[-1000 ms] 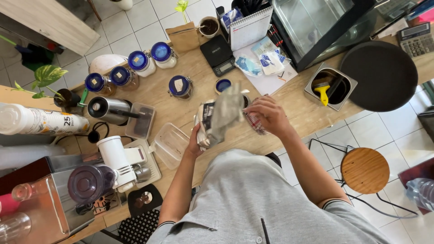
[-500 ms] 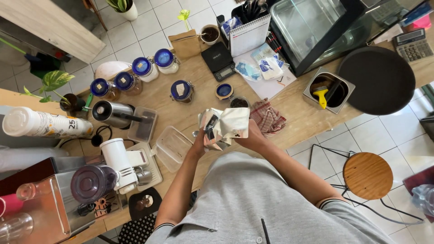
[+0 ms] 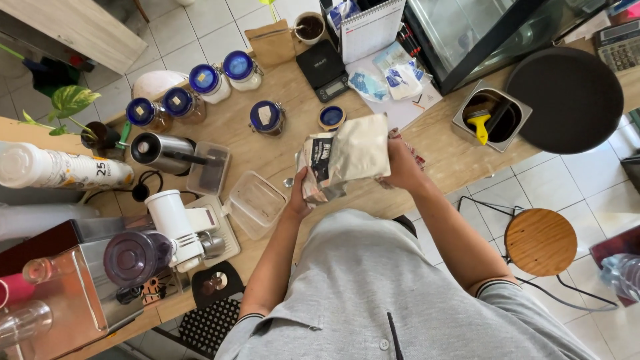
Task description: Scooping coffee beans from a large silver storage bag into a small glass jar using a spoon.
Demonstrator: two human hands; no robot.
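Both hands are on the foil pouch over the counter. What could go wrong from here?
1. The foil pouch is held tilted between left hand and right hand; if open, contents could spill on the wooden counter.
2. The clear plastic container sits by the left elbow's path and could get knocked.

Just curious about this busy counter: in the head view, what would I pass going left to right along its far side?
Green leafy plant → steel kettle → blue-lidded glass jar → small black scale → white spiral notepad → yellow brush → round black tray.
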